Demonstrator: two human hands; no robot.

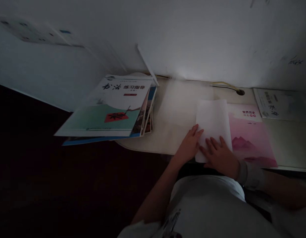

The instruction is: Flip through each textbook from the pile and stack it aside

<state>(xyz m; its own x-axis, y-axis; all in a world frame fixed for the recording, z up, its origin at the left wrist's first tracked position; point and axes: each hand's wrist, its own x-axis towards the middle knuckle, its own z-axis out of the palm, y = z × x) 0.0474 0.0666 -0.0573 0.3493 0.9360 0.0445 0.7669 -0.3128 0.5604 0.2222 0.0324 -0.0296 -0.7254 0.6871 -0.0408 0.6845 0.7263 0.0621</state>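
Note:
A pink book (252,138) with mountains on its cover lies on the desk in front of me. Over its left side is a blank white sheet or page (212,115); whether it belongs to the book I cannot tell. My right hand (221,157) rests flat on the white surface with its fingers spread. At the left edge of that surface, my left hand (190,143) touches it with its fingers stretched out. A pale, thin sheet (179,102), blurred, appears to lie on the desk to the left.
A stack of books (113,105) stands at the desk's left end, its lower edge jutting past the desk. Another booklet (279,104) lies at the right by the wall. A yellow cable (224,83) runs to a hole (240,92) in the desk (291,142).

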